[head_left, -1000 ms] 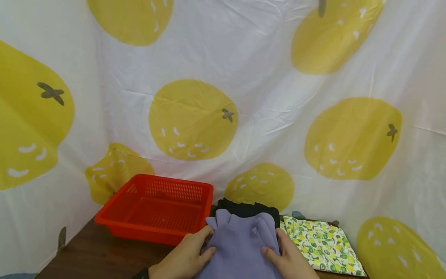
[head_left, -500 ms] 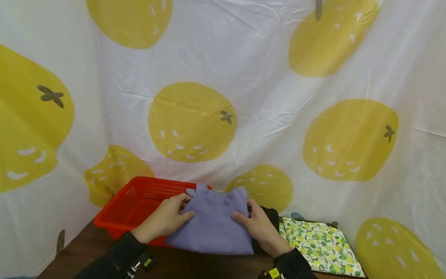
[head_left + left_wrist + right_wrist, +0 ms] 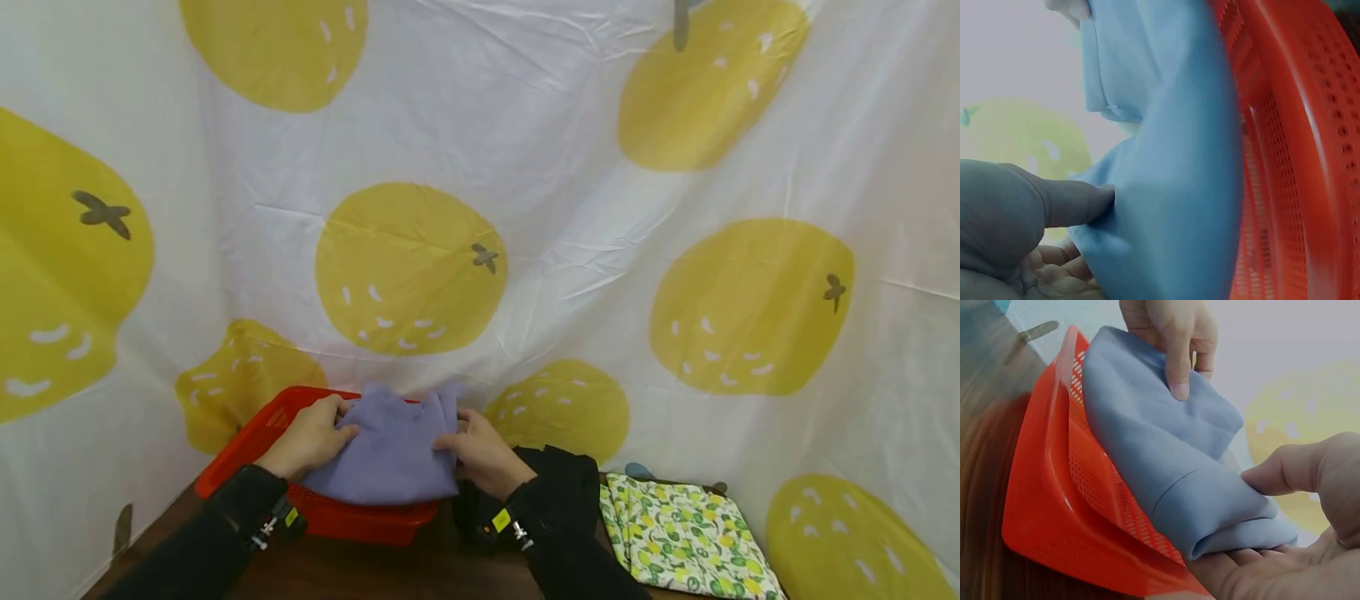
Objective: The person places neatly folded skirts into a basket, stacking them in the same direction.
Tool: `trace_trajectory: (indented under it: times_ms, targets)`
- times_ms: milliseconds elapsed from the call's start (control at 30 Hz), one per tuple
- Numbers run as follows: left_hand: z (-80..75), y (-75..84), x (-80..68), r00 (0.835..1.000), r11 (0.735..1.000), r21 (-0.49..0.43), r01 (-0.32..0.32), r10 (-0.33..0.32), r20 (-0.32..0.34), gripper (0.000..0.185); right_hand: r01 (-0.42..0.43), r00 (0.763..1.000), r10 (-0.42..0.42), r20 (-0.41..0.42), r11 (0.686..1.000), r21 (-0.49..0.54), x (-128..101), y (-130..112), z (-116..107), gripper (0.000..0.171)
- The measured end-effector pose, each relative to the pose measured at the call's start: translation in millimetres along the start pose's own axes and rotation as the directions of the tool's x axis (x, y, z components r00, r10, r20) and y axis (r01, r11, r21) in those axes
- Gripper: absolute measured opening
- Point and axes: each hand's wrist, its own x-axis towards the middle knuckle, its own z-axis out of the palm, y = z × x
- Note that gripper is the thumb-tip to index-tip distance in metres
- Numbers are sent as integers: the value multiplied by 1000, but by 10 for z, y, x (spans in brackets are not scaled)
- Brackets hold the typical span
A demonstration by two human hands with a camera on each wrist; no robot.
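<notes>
A folded lavender cloth (image 3: 386,450) hangs over the red plastic basket (image 3: 247,442), held from both sides. My left hand (image 3: 311,435) grips its left edge, thumb on top and fingers beneath. My right hand (image 3: 480,454) grips the right edge the same way. In the left wrist view the thumb presses into the cloth (image 3: 1166,187) beside the basket's mesh wall (image 3: 1285,187). In the right wrist view the cloth (image 3: 1166,450) lies across the basket's rim (image 3: 1060,487), with my left hand (image 3: 1172,337) at its far end.
A black garment (image 3: 555,475) lies on the dark wooden table (image 3: 375,575) just right of the basket. A folded cloth with a lemon print (image 3: 682,533) sits further right. A white curtain with yellow fruit shapes (image 3: 480,208) closes off the back and sides.
Both hands have lifted the lavender cloth off the black garment and carried it left and away, from the table's middle to above the red basket.
</notes>
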Motion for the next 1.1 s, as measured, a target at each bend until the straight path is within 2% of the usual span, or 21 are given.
trace_trajectory:
  times_ms: [67, 133, 367, 433, 500, 567, 633, 700, 767, 833, 933, 1000, 1100]
  targets:
    - [-7, -110, 68, 1000, 1000, 16, 21, -21, 0, 29, 1, 1000, -1, 21, 1000, 30, 86, 33, 83, 80]
    - [19, -290, 163, 1000, 999, 22, 29, -29, 2, 31, -1, 999, -1, 39, 999, 49, 171, 82, 167, 78]
    - [354, -1385, 797, 999, 995, 91, 29, -26, -33, 21, -26, 998, 20, 58, 995, 97, 365, 245, 372, 82]
    - [393, -1553, 882, 999, 994, 107, 38, -34, -32, 22, -32, 998, 30, 48, 998, 58, 377, 256, 393, 80]
    - [388, -1613, 872, 999, 993, 115, 30, -27, -25, 30, -7, 1000, 9, 21, 998, -67, 368, 254, 400, 78]
    - [350, -1579, 815, 999, 993, 116, 35, -33, -22, 34, 30, 999, -35, -17, 969, -245, 341, 234, 391, 76]
    - [314, -1483, 737, 998, 991, 135, 25, -18, -53, 31, 76, 993, -106, -50, 906, -416, 298, 210, 352, 73]
    - [308, -1371, 659, 997, 987, 163, 2, 11, -79, 23, 120, 981, -181, -67, 843, -524, 242, 205, 290, 70]
    - [269, -1154, 514, 994, 984, 175, -26, 44, -97, 19, 155, 970, -234, -67, 808, -569, 182, 219, 219, 62]
    - [253, -915, 364, 993, 985, 166, -48, 65, -100, 24, 180, 962, -265, -68, 800, -573, 109, 250, 141, 56]
    - [223, -489, 117, 996, 991, 119, -61, 68, -61, 25, 216, 950, -305, -62, 789, -575, -7, 303, 7, 49]
    - [276, -292, 20, 995, 991, 112, -71, 78, -61, 22, 232, 946, -319, -49, 778, -583, -85, 336, -91, 46]
    - [394, -51, -95, 993, 989, 103, -103, 108, -49, 17, 248, 941, -337, -25, 740, -625, -203, 382, -252, 43]
